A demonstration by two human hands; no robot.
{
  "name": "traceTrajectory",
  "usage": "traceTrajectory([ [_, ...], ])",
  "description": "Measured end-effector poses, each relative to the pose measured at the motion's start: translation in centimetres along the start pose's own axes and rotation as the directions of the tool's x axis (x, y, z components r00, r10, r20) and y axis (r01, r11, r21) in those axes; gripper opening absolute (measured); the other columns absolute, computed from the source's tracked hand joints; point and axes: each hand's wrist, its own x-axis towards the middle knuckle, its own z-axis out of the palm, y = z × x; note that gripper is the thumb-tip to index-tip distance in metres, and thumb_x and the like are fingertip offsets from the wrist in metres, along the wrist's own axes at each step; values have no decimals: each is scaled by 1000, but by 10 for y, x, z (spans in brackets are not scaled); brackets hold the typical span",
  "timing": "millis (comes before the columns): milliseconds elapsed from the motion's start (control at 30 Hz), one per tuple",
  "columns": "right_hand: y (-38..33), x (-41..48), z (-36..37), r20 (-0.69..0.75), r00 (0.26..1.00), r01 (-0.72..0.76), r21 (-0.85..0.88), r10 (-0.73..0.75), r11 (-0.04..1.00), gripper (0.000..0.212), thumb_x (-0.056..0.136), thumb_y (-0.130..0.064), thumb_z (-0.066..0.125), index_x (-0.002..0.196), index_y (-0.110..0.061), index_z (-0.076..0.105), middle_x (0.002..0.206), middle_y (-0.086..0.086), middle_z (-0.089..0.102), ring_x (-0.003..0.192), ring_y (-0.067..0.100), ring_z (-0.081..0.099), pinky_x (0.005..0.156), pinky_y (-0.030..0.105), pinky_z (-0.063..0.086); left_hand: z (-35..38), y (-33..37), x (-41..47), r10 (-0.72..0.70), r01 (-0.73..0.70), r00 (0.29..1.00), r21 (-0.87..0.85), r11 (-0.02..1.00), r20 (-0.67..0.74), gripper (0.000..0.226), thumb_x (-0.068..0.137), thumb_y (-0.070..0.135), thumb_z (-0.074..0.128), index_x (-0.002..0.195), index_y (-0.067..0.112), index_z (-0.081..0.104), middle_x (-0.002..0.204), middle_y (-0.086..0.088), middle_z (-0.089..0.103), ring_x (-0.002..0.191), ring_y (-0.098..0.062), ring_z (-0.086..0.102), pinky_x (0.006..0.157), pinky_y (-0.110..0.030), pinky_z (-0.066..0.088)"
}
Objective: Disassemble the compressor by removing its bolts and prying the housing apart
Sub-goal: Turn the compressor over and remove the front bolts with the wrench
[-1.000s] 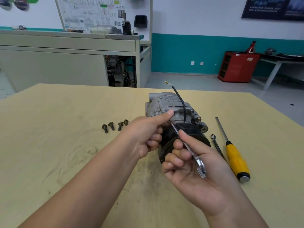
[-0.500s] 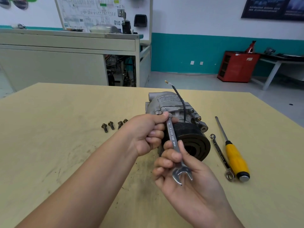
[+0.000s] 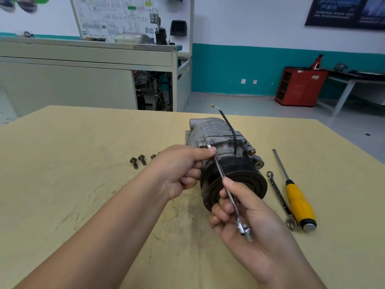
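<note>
The compressor [image 3: 220, 140] lies at the centre of the frame on the yellow table [image 3: 62, 184], its black pulley [image 3: 248, 174] facing the camera. The right hand [image 3: 250, 217] grips the lower shaft of a thin wrench [image 3: 228, 193], fingers curled round it. The left hand [image 3: 183, 170] pinches the wrench's upper end at a bolt on the housing. 4 loose bolts [image 3: 137, 161] lie left of centre. A second wrench [image 3: 279, 199] and a yellow screwdriver [image 3: 298, 201] lie to the right.
</note>
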Motion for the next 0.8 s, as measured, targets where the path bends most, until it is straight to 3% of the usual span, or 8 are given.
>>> traceTrajectory([
  [133,2,-1,-3,75,997,-11,-10,12,1000,21,64,-26,64,50,-11,66,43,0,44,40,10,42,51,24,36,0,1,-1,22,-22,1000,-10,1000,-17,38,92,13,58,59,17,41,38,9,24,28,-1,18,28,-11,13],
  [267,1,-1,0,8,995,100,-172,-100,980,19,60,-25,64,47,-11,63,41,0,46,36,9,40,49,25,33,4,-3,-1,81,-77,993,59,995,-82,45,90,13,59,47,17,47,38,8,28,28,-3,19,30,-12,14],
  [367,-3,-2,1,-33,987,138,-299,-155,944,19,59,-24,65,45,-11,62,41,2,47,35,10,42,47,25,35,8,-4,-2,102,-95,992,88,992,-78,18,90,19,60,78,6,57,36,10,29,28,-3,20,30,-11,15],
  [433,-6,-2,0,-28,991,118,-300,-133,947,25,68,-20,65,45,-10,64,42,4,49,36,10,44,46,24,36,8,-4,-1,84,-81,995,57,995,-48,15,92,20,59,92,5,61,36,11,28,27,-2,20,28,-11,15],
  [567,-12,-5,-5,133,987,-92,-27,95,995,26,67,-24,61,66,-2,75,56,8,60,45,13,55,45,24,47,6,-2,1,-15,17,999,-77,997,32,22,95,18,54,78,7,63,37,11,23,26,-1,17,26,-11,14],
  [633,-13,-6,-8,232,960,-186,108,157,977,25,60,-17,79,74,3,74,59,8,60,48,16,56,46,27,50,6,-2,2,-55,63,997,-136,989,57,24,95,19,54,77,9,64,38,10,22,26,-2,17,25,-11,13],
  [700,-12,-7,-9,300,938,-244,219,173,945,38,39,-2,91,69,4,70,56,6,58,45,17,55,46,29,49,6,-4,2,-66,75,996,-151,986,61,24,95,20,54,75,10,64,38,10,22,26,-1,17,25,-10,13],
  [800,-11,-6,-7,305,938,-259,298,166,919,43,27,4,92,62,2,66,50,2,54,40,16,51,44,28,48,5,-7,2,-23,25,999,-69,997,26,25,91,23,59,69,14,53,38,10,25,28,0,18,26,-11,14],
])
